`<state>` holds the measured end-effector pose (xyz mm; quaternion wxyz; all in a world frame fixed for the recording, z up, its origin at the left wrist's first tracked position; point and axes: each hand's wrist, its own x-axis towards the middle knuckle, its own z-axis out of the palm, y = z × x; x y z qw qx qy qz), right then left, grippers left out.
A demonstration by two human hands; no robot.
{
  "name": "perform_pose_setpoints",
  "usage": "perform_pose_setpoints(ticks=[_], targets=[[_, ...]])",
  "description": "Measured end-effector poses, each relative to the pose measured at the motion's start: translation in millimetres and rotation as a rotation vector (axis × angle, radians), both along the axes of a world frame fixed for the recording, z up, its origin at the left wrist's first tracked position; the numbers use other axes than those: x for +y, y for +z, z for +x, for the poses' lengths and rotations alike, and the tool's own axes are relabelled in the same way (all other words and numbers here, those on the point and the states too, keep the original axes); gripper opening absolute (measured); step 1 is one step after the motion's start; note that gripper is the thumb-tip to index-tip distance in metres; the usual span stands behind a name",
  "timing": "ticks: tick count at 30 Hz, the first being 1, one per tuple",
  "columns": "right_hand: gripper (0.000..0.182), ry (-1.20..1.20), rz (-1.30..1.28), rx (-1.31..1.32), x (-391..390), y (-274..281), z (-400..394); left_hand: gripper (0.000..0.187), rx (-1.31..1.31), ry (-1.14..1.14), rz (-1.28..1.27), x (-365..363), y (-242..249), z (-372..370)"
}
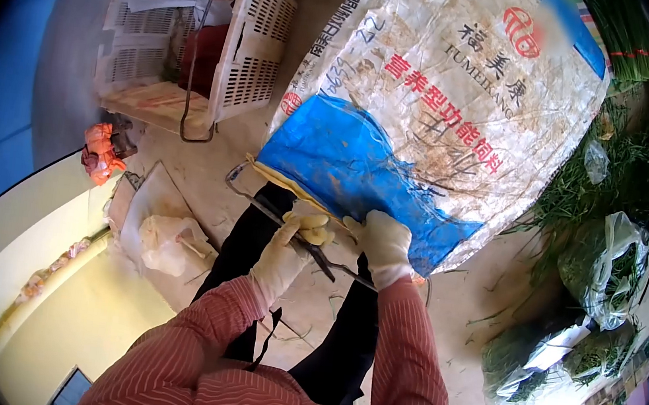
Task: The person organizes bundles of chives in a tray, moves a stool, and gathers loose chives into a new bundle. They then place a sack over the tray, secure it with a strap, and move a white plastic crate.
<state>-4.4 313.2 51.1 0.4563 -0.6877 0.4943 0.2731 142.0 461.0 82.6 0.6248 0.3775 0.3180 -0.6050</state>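
Note:
A large white and blue woven feed sack [421,125] with red and black print lies before me, its blue end toward my body. My right hand [384,245], in a pale glove, has its fingers closed on the sack's near edge. My left hand [284,252], also gloved, is curled in front of that edge. What the left fingers hold is hidden; a dark, narrow, pointed piece [319,259] shows beside them. A thin bent metal frame [244,188] runs under the sack's edge, close to both hands.
A plastic crate [255,42] with a metal handle lies on its side at upper left, with something dark red inside. Cut green stalks [616,172] cover the right floor, near clear bags [613,271] of greens. A pale plastic bag [173,245] lies by the left wall.

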Motion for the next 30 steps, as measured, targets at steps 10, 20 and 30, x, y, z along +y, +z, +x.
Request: perform_pose_setpoints(ticks=[10, 20, 30], targets=[[0.046, 0.003, 0.057, -0.122, -12.9, -36.7, -23.3, 0.051, -0.418, -0.747, -0.053, -94.9, 5.8, 10.2], [0.018, -0.455, -0.847, -0.275, -4.9, 43.6, -84.2, 0.056, -0.565, -1.176, 0.537, -148.5, -87.9, 22.3], [0.009, -0.809, -0.648, -0.308, 113.6, 118.2, -200.8, 0.066, -0.903, -1.375, 0.796, -179.1, 0.8, -29.1]])
